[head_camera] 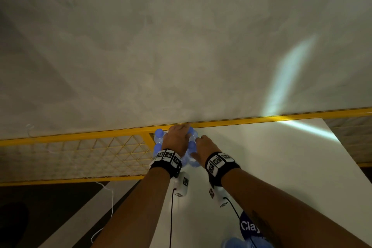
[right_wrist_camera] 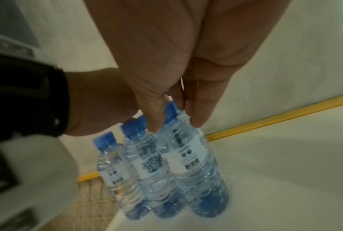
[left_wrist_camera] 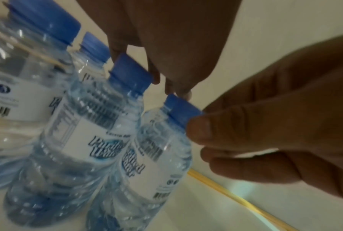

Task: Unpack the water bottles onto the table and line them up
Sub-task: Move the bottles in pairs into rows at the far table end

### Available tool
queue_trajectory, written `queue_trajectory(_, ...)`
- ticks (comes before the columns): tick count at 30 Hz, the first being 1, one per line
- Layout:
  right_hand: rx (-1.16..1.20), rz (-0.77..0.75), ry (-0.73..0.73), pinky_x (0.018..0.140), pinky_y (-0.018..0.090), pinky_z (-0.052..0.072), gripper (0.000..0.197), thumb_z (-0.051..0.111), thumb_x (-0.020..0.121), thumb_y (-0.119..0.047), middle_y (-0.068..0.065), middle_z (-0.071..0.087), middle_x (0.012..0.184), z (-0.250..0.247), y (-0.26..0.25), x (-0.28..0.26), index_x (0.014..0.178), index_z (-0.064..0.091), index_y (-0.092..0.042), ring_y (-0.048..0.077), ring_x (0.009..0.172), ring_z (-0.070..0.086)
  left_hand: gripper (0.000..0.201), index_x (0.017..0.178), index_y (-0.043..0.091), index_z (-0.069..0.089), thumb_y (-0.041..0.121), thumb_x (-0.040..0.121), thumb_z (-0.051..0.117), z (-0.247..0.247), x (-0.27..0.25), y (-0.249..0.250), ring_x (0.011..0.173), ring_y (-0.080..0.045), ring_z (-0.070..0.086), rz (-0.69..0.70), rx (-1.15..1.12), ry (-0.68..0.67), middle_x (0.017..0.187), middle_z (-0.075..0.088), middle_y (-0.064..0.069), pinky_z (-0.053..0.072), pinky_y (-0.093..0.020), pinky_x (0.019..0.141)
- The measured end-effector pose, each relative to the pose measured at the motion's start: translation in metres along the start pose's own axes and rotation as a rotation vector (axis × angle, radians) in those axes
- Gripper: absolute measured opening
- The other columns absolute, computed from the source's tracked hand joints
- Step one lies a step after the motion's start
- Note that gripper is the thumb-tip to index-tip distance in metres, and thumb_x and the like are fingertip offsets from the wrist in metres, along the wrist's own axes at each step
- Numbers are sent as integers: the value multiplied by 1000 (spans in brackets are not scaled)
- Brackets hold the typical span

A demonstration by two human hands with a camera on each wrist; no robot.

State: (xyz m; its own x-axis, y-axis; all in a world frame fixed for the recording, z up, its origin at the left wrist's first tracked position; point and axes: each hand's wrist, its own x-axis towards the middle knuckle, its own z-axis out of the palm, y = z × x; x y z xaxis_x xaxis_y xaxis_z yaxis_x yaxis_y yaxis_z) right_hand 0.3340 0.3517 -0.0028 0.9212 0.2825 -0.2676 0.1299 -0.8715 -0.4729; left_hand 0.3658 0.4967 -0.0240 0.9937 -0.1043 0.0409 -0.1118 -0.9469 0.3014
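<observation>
At the white table's (head_camera: 251,157) far-left corner, upright clear plastic blue-capped water bottles (right_wrist_camera: 192,164) stand clustered directly beneath both hands; the left hand (head_camera: 177,139) pinches one cap, while the right hand (right_wrist_camera: 166,78) pinches the nearest bottle's neck.

Water bottles (head_camera: 159,137): mostly hidden under both hands in head view; count unclear; labels blurred in wrist views.

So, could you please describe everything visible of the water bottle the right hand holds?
The water bottle is small, clear ribbed plastic, with a blue cap and a white barcoded label. It stands upright on the white table, touching a neighbouring bottle. The right hand pinches it at the cap; a fingertip of the left hand touches the cap too.
</observation>
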Motion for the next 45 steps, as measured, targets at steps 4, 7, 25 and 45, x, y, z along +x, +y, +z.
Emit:
queue_trajectory(4,48,-128,17,96,39,46,60,68,84,-37,9,49,127,-11,12,-68,134,44,-14,30,114,52,24,117,10,69,17,97,60,-20,-43,12,110,-30,60,139,-97,265,119,69,-8,47,-43,99)
queue_trajectory(7,58,-223,-84,101,34,42,56,64,87,-42,4,47,131,-17,25,-139,135,47,-17,24,118,51,26,109,17,70,32,98,51,-20,-102,30,100,-21,62,233,-265,179,110,69,0,50,-38,91)
queue_trajectory(25,-497,-343,-220,76,46,53,27,57,85,-6,11,59,122,45,44,-332,111,62,-11,30,97,63,20,104,15,66,26,87,65,20,-265,139,91,-29,62,314,-147,-463,106,56,-6,55,-47,81)
queue_trajectory(45,-79,-310,20,83,42,46,23,61,88,-12,11,57,108,-40,51,-202,111,59,-9,32,95,55,34,117,12,63,35,93,67,-45,-106,112,99,-31,58,203,-184,-115,111,59,-9,48,-43,82)
